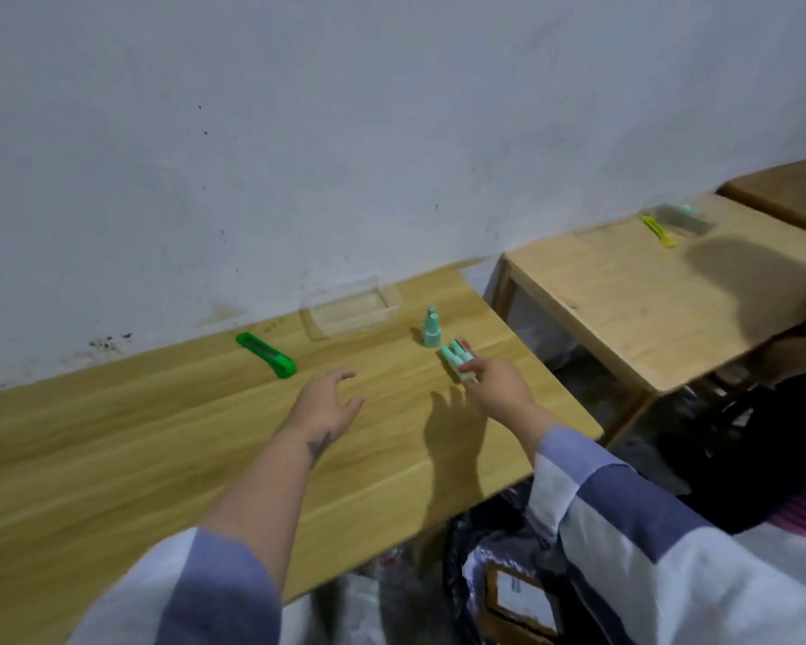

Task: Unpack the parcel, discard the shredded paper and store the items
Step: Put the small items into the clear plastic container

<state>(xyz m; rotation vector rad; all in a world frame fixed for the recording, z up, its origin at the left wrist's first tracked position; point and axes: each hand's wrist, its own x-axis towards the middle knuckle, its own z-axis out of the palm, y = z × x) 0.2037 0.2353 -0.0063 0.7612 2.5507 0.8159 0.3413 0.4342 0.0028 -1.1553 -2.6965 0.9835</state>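
I had the long wooden table (159, 439) filling most of my view, running along a white wall (299, 132). To its right stood a smaller wooden table (624, 309), set apart by a gap, and a third wooden top (792, 188) showed at the far right edge.

Below the near table's right end I saw a black bag (466, 542), and in it a brown cardboard parcel (517, 598) with a white label. What else lay inside I could not tell.

A clear plastic tray (352, 311) sat near the wall on the long table; nothing showed in it. A second clear tray (682, 220) stood on the smaller table, with a mint item at its far end, blurred, and a yellow item (659, 231) lying just beside it.

The green box cutter (266, 355) lay flat left of the first tray, its long axis running from the wall diagonally toward me and rightward.

My left hand (329, 402) hovered over the tabletop, fingers loosely curved, holding nothing. My right hand (496, 381) reached forward, its fingertips touching the mint-green items (457, 358) lying on the table, their long axes pointing away and to the left. Whether it truly gripped them, I could not tell.

A small mint bottle (431, 332) stood upright just behind them.
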